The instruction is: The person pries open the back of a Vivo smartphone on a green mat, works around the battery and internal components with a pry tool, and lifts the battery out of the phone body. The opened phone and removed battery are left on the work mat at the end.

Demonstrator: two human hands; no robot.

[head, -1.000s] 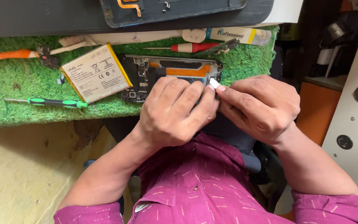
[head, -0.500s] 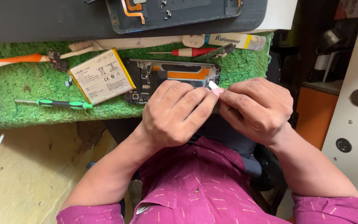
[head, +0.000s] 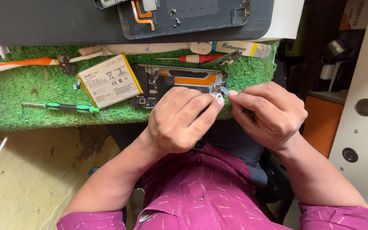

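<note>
Hands are being held together over an opened phone on a green mat.

A small pale part [head: 220, 100] is being pinched between the curled fingertips of the left hand [head: 179, 121] and the right hand [head: 265, 114], just at the lower right corner of the opened phone frame [head: 177, 84]. A flat battery [head: 108, 80] is lying beside the frame on the green turf mat [head: 30, 113], and a green-handled screwdriver [head: 60, 107] is resting near it.

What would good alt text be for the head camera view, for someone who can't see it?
Two bare hands, left hand and right hand, pinch a small pale part at the edge of an opened phone on a green mat. A loose battery and green screwdriver lie to the left.
</note>
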